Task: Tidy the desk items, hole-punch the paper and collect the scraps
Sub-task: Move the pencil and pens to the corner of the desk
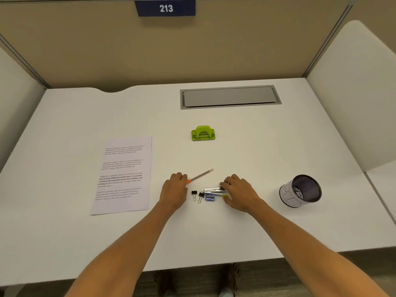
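Note:
A printed paper sheet [123,177] lies on the left of the white desk [257,146]. A green hole punch [203,133] stands further back, near the middle. My left hand [174,190] rests with its fingertips on the orange end of a pen [200,175]. My right hand [240,192] covers the right end of a silver stapler [214,190], fingers curled on it. Two black binder clips [197,196], a blue sharpener [209,197] and a small yellow item [225,196] lie between the hands.
A black mesh pen cup [301,190] stands at the right, tilted toward me. A grey cable hatch [230,97] is set into the desk's back. Beige partition walls enclose the desk. A white chair back [353,93] is at the right.

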Demonstrator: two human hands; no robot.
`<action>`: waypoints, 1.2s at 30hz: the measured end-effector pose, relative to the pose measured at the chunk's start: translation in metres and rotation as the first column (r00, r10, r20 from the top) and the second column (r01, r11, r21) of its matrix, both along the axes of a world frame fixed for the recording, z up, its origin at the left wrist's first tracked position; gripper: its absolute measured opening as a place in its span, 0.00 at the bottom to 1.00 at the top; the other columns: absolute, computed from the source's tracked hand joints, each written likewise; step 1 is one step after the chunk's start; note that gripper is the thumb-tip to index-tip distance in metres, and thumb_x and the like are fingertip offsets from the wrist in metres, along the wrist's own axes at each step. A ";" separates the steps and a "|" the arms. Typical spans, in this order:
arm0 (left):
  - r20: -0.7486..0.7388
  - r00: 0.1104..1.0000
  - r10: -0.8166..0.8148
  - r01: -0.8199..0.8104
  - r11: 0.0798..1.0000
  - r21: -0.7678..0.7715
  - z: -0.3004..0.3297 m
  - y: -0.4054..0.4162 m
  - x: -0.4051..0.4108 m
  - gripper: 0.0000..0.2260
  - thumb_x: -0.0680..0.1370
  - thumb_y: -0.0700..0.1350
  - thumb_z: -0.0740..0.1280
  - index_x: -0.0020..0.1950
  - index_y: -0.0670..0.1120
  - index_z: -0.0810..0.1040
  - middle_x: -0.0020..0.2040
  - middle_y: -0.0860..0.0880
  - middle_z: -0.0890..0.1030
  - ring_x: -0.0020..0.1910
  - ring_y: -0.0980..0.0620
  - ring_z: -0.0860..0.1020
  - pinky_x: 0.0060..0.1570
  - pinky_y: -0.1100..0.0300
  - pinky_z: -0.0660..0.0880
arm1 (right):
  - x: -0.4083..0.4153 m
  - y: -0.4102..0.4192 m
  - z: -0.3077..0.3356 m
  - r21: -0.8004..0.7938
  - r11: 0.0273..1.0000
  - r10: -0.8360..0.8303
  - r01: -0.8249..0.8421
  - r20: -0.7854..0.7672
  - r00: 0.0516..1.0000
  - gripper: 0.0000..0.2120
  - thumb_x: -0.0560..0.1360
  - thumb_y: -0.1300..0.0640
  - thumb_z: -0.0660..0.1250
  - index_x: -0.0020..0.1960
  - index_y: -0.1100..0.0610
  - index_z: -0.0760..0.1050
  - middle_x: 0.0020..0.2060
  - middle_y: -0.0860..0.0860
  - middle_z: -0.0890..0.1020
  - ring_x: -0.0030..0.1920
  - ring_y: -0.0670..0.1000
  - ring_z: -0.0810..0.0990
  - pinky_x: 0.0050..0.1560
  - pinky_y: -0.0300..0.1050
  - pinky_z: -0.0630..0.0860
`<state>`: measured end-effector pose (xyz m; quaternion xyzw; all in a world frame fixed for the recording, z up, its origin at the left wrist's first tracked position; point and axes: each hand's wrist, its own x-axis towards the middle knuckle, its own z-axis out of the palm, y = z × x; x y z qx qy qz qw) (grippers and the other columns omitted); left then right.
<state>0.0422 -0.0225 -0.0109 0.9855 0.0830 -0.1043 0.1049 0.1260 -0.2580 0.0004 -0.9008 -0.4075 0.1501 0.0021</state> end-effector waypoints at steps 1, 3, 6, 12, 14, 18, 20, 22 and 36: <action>-0.023 1.000 0.007 -0.007 1.000 0.005 -0.004 0.001 0.002 0.14 0.80 0.43 0.63 0.65 0.43 0.72 0.61 0.45 0.75 0.60 0.44 0.73 0.49 0.53 0.72 | 0.000 0.000 -0.001 -0.003 1.000 -0.008 0.008 -0.012 1.000 0.18 0.73 0.53 0.65 0.62 0.56 0.75 0.56 0.53 0.78 0.56 0.56 0.74 0.45 0.48 0.72; -0.034 0.999 0.013 -0.013 1.000 0.007 -0.009 0.002 0.005 0.13 0.80 0.44 0.62 0.64 0.43 0.74 0.60 0.45 0.76 0.60 0.44 0.73 0.48 0.53 0.71 | 0.001 0.001 -0.003 0.005 1.000 -0.028 0.029 -0.026 0.999 0.17 0.75 0.53 0.65 0.63 0.55 0.74 0.58 0.53 0.77 0.57 0.55 0.73 0.45 0.48 0.72; 0.005 1.000 0.026 -0.026 1.000 -0.009 -0.016 0.002 0.008 0.10 0.80 0.43 0.63 0.58 0.43 0.79 0.56 0.45 0.78 0.57 0.44 0.74 0.42 0.54 0.69 | 0.002 0.002 -0.003 0.028 0.998 -0.054 0.056 -0.057 0.997 0.16 0.76 0.54 0.64 0.63 0.56 0.74 0.58 0.53 0.76 0.58 0.55 0.72 0.43 0.48 0.72; 0.065 0.998 0.027 -0.027 1.000 0.009 -0.016 0.000 0.008 0.03 0.74 0.38 0.70 0.40 0.42 0.81 0.38 0.44 0.80 0.41 0.42 0.77 0.33 0.56 0.64 | 0.002 0.000 -0.008 0.082 0.995 -0.046 0.048 -0.017 0.999 0.13 0.76 0.53 0.64 0.59 0.55 0.76 0.54 0.53 0.78 0.54 0.56 0.74 0.42 0.48 0.69; 0.074 0.997 0.036 -0.038 0.999 0.025 -0.019 0.001 0.008 0.05 0.71 0.37 0.73 0.36 0.42 0.79 0.34 0.45 0.79 0.37 0.43 0.77 0.31 0.57 0.63 | 0.001 -0.003 -0.009 0.125 0.991 -0.040 0.039 0.001 0.999 0.11 0.75 0.53 0.65 0.56 0.55 0.77 0.52 0.53 0.79 0.52 0.57 0.75 0.40 0.47 0.67; 0.116 0.991 0.061 -0.063 0.998 0.010 -0.018 0.003 0.010 0.03 0.71 0.37 0.73 0.38 0.43 0.80 0.35 0.46 0.80 0.37 0.43 0.77 0.33 0.55 0.65 | 0.003 -0.013 -0.011 0.223 0.973 -0.064 0.058 0.021 0.998 0.09 0.73 0.54 0.68 0.52 0.55 0.78 0.48 0.52 0.80 0.48 0.57 0.77 0.36 0.45 0.67; 0.129 0.989 0.072 -0.071 0.997 -0.016 -0.015 0.002 0.015 0.02 0.75 0.39 0.69 0.43 0.42 0.81 0.39 0.45 0.81 0.42 0.42 0.78 0.38 0.52 0.69 | 0.006 -0.017 -0.009 0.292 0.952 -0.102 0.093 0.013 0.995 0.09 0.74 0.53 0.68 0.52 0.55 0.77 0.47 0.51 0.80 0.47 0.56 0.77 0.35 0.46 0.70; 0.155 0.985 0.078 -0.075 0.997 -0.029 -0.011 -0.002 0.025 0.06 0.78 0.41 0.66 0.46 0.41 0.82 0.43 0.45 0.82 0.46 0.43 0.78 0.42 0.52 0.70 | 0.011 -0.021 -0.003 0.351 0.927 -0.145 0.133 0.007 0.989 0.09 0.74 0.52 0.67 0.52 0.54 0.77 0.48 0.50 0.79 0.48 0.55 0.76 0.35 0.47 0.74; 0.202 0.979 0.017 0.002 0.995 -0.097 0.039 -0.124 0.167 0.10 0.79 0.47 0.63 0.49 0.43 0.81 0.46 0.45 0.82 0.50 0.43 0.77 0.48 0.50 0.70 | 0.113 -0.118 0.059 0.579 0.696 -0.580 0.426 0.104 0.808 0.09 0.71 0.52 0.72 0.50 0.54 0.80 0.45 0.49 0.81 0.46 0.53 0.78 0.36 0.42 0.72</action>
